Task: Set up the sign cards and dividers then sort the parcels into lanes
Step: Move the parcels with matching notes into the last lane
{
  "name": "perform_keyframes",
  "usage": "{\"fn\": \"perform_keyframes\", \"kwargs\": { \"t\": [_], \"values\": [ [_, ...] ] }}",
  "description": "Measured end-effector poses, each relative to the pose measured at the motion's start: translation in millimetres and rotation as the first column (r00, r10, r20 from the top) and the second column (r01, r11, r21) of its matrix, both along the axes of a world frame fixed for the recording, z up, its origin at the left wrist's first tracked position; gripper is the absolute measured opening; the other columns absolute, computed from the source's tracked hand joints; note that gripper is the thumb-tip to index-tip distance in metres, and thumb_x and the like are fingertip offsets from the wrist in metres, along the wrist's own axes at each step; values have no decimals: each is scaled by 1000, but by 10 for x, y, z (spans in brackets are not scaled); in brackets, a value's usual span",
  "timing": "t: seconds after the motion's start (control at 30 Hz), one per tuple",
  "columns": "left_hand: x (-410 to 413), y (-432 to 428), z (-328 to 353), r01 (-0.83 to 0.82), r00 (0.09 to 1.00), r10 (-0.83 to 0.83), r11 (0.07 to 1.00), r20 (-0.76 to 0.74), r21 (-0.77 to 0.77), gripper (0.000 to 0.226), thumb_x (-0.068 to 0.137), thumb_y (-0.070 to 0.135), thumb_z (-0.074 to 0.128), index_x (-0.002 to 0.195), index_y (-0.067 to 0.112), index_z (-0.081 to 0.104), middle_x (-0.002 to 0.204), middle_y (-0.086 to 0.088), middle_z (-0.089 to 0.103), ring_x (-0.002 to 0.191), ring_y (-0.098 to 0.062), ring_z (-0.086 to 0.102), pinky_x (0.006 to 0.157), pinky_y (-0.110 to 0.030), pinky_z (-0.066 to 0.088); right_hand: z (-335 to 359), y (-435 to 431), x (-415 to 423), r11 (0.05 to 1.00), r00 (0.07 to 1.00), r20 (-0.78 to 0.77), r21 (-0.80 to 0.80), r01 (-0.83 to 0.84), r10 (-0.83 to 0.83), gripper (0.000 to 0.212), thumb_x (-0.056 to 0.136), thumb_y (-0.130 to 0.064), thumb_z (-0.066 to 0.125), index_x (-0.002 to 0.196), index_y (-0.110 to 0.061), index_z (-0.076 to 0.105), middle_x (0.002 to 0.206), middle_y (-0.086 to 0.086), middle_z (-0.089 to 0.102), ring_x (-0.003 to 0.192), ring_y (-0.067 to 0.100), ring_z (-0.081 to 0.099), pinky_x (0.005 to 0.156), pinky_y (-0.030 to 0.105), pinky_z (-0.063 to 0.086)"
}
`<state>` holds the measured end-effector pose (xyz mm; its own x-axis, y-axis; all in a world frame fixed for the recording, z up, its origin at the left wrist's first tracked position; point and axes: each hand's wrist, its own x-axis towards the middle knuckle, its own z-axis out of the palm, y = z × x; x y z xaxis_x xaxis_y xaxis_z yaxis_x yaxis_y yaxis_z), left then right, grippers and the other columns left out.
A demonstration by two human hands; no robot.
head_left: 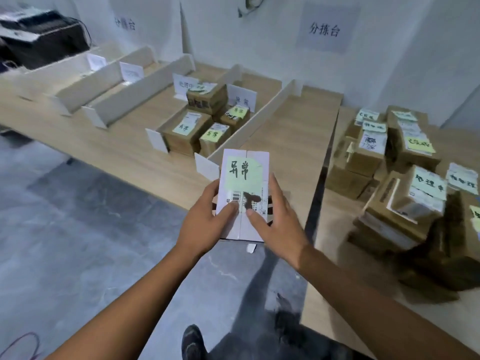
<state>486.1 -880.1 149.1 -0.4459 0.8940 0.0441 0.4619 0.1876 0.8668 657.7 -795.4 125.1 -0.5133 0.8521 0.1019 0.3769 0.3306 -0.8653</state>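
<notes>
setup looks done: dividers (pixel 135 97) stand in rows across the desk (pixel 124 141) and sign cards (pixel 242 100) stand toward the back of the lanes. sorting is partway, my read. only the filled lane (pixel 259 85) shows brown parcels (pixel 187 131), about five. a big pile (pixel 405 178) of labelled parcels waits on a second desk (pixel 340 224), well right of the filled lane.

the white parcel (pixel 245 178) with a green note is up in the air, just in front of the filled lane's near end, over the desk edge. the left hand (pixel 205 224) grips its left side, thumb on top. the right hand (pixel 275 224) grips its right side, thumb on top. the note seems to match the card at the back of the filled lane, so it likely goes there.

room: the filled lane's front is packed and free floor space inside is hard to see, so stacking on top may be needed. the right divider (pixel 254 123) bounds the filled lane and its front foot is just beside the white parcel, easy to knock. the wide desk strip right of the filled lane gives swing room.
</notes>
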Motion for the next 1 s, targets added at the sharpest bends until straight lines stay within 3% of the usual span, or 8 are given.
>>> {"fn": "perform_keyframes", "kwargs": {
  "t": [0.13, 0.4, 0.53, 0.67, 0.77, 0.87, 0.93, 1.0],
  "values": [
    [-949, 31, 35, -48, 999, 48, 999, -1, 9, 54, 85, 57, 54, 137, 59, 41, 127, 33, 62, 107, 4, 63, 88, -35, 55, 48, 84, -983, 999, 999, -21, 6, -35, 35, 91, 83, -67, 55, 153, -61, -3, 148, -7, 46, 129, 14, 54, 106, 44, 49],
    [-2412, 452, -34, -52, 998, 53, 998, 32, -44, 49, 80, 67, 51, 126, 52, 43, 112, 54, 53, 102, 20, 57, 74, -20, 46, -9, 436, -2432, 1000, 998, -61, -17, -18, 17, 88, 88, -53, 59, 159, -44, 9, 144, -8, 45, 128, 5, 48, 103, 41, 51],
    [-2865, 1003, -119, -11, 1000, 13, 997, 23, -74, 43, 81, 70, 48, 122, 60, 41, 106, 59, 50, 100, 24, 54, 71, -18, 45, -96, 914, -2888, 999, 1000, -1, -32, 25, -25, 90, 85, -61, 53, 158, -50, 2, 144, -14, 38, 134, 7, 42, 109, 37, 44],
    [-3312, 1733, -227, 20, 999, -15, 995, 48, -102, 32, 81, 67, 49, 112, 71, 44, 108, 52, 57, 96, 16, 61, 72, -22, 48, -264, 1586, -3332, 996, 997, 15, -48, 70, -70, 87, 94, -49, 61, 160, -43, 4, 157, -10, 34, 135, 0, 38, 109, 27, 42],
    [-3648, 2244, -255, 25, 997, -15, 991, 78, -133, 39, 82, 63, 53, 121, 60, 52, 109, 44, 63, 97, 12, 64, 75, -26, 50, -321, 2081, -3676, 995, 996, 50, -59, 75, -72, 90, 96, -44, 63, 163, -36, 2, 154, 1, 40, 139, 14, 40, 114, 40, 39],
    [-3963, 2748, -226, 46, 998, -37, 983, 57, -179, 31, 80, 62, 52, 110, 69, 50, 102, 48, 61, 93, 17, 62, 70, -20, 47, -365, 2532, -4019, 992, 996, 54, -96, 77, -72, 90, 96, -47, 61, 162, -38, 1, 150, 2, 46, 136, 18, 48, 108, 47, 46],
    [-4174, 3063, -245, 64, 997, -56, 979, 47, -193, 29, 81, 60, 51, 105, 75, 48, 98, 52, 59, 92, 21, 60, 69, -16, 45, -415, 2811, -4225, 986, 995, 58, -136, 93, -86, 89, 96, -51, 60, 161, -42, -1, 155, -4, 41, 134, 10, 47, 106, 42, 49],
    [-4374, 3334, -323, 83, 995, -69, 975, 72, -208, 34, 82, 58, 52, 115, 66, 51, 98, 50, 61, 93, 23, 58, 71, -16, 45, -486, 3041, -4400, 980, 991, 80, -161, 119, -107, 89, 95, -55, 58, 159, -44, -2, 158, -11, 32, 128, -9, 42, 102, 22, 46]
  ]
}}
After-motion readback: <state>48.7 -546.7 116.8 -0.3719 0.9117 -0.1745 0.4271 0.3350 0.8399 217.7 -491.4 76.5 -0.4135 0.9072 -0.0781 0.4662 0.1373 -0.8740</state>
